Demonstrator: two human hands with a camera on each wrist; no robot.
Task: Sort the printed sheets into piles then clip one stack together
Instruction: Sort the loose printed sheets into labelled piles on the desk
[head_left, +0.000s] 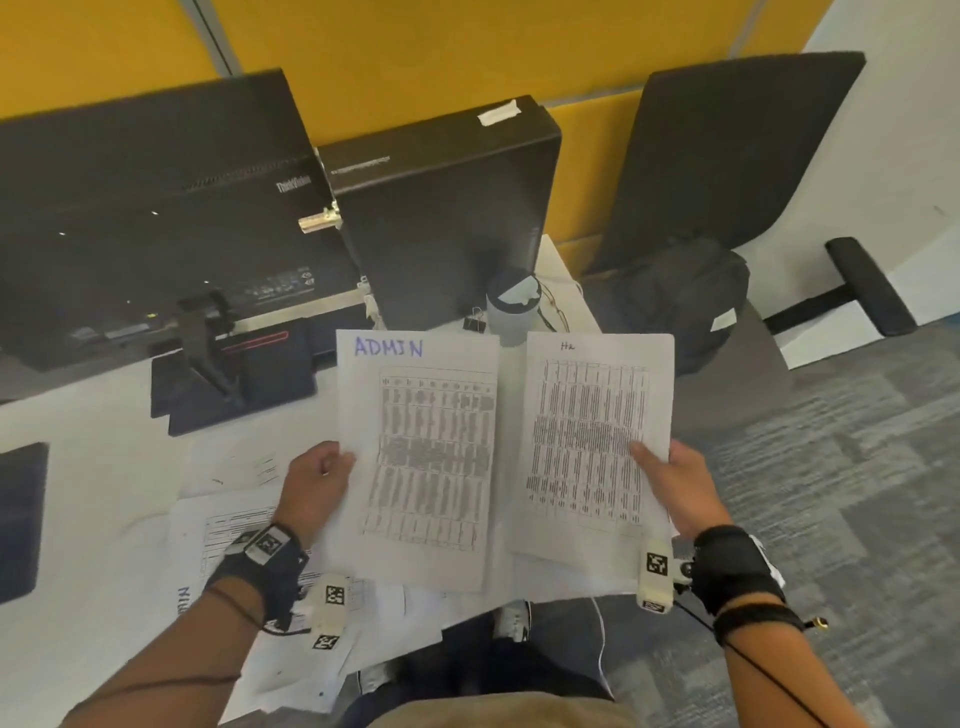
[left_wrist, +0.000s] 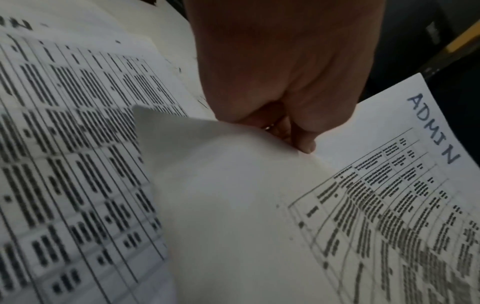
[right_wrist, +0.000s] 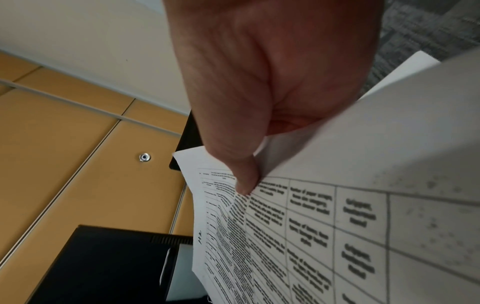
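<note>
Printed white sheets, each bearing a grey table, are held up side by side over the near edge of the white desk (head_left: 93, 415), one in each hand. Beyond the hands stand the black flat monitor (head_left: 145, 208) and the black upright computer case (head_left: 447, 208); a black office chair (head_left: 727, 156) stands beyond the right hand.

Sheet headed "ADMIN" in blue handwriting (head_left: 421, 457): held by the left hand (head_left: 314, 488) at the middle of its left edge. The forearm rises from the lower left, back of the hand upward, thumb on the printed face and fingers curled behind the paper. In the left wrist view the thumb tip (left_wrist: 306, 146) presses the page beside a lifted, curling sheet.

Sheet headed with a small dark handwritten mark (head_left: 597, 441): gripped by the right hand (head_left: 675, 488) at the middle of its right edge, thumb (right_wrist: 244, 181) laid across the table and fingers hidden behind. The forearm comes from the lower right.

Loose printed sheets (head_left: 291, 597) lie spread on the desk under and nearer than the left hand. A grey lidded tumbler (head_left: 511, 306) stands just beyond the gap between the two held sheets, and a small black binder clip (head_left: 474, 323) lies just left of it.
</note>
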